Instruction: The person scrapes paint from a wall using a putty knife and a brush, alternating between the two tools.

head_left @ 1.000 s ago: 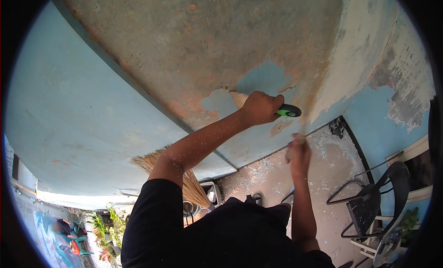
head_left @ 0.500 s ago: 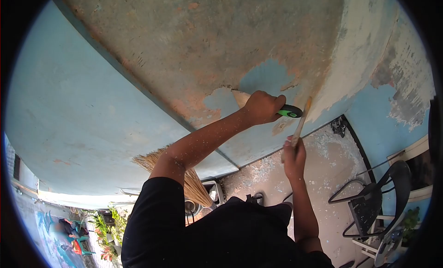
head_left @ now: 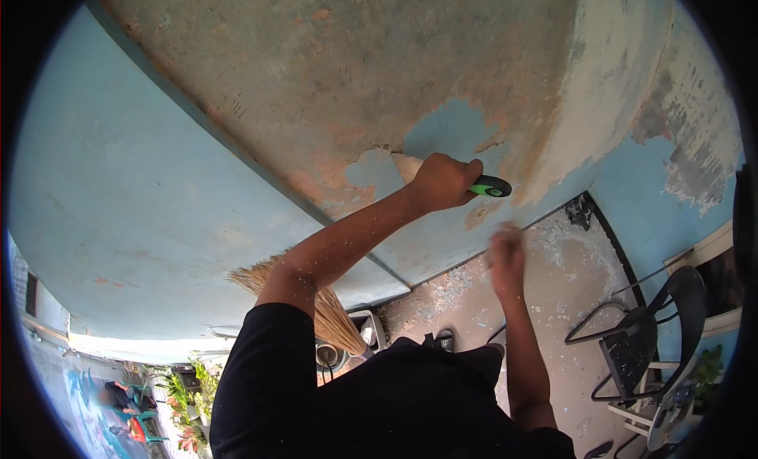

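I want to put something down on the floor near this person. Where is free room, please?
The floor between the right hand and the black chair is bare except for paint flakes. It is crowded at the foot of the wall, around the broom and the containers. The left hand with the scraper takes the wall.

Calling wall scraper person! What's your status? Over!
Left hand shut on scraper, blade flat against peeling wall. Right hand lower, blurred, grip unclear. Nothing blocking the blade.
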Demonstrator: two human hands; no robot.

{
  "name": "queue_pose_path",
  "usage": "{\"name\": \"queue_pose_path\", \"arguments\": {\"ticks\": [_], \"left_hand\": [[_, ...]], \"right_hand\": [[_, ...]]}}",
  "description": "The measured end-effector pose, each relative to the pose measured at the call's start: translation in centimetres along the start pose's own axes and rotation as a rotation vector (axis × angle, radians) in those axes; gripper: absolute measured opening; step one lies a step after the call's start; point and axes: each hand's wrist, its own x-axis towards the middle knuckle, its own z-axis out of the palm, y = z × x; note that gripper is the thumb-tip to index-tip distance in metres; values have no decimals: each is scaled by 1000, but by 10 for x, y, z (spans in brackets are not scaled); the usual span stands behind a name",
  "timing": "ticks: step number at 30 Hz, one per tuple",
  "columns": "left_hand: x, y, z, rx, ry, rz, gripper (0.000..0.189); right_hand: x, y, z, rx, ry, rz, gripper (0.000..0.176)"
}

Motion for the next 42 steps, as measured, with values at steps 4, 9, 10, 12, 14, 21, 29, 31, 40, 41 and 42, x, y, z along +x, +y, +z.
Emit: {"name": "queue_pose_path", "arguments": {"ticks": [4,9,10,12,14,21,29,31,40,41,42], "left_hand": [[1,3,-8,0,-11,-6,28],[-2,6,-12,-18,-46,-6,26],[-1,6,-11,-23,-44,-2,26],[3,6,-9,-16,-23,-61,26],[6,6,-5,-16,-39,-76,26],[11,4,0,33,-77,-140,25],[7,5,1,33,-37,-110,26],[15,0,-2,34,-4,-116,25],[8,4,-4,15,-14,-104,27],[7,4,-2,18,-27,-105,27],[11,3,-2,28,-27,-98,27]], "right_hand": [[22,-84,-44,954,692,227,43],[13,-68,-59,949,702,300,52],[5,-70,-47,945,708,297,52],[-12,-70,-29,695,390,315,46],[-19,-72,-35,629,-25,255,41],[-13,-58,-47,901,668,167,37],[-4,-61,-17,75,51,-42,28],[12,-61,-24,174,32,-39,24],[30,-23,-16,-230,136,-228,34],[23,-1,-11,-386,213,-336,33],[23,8,-9,-544,298,-456,33]]}}
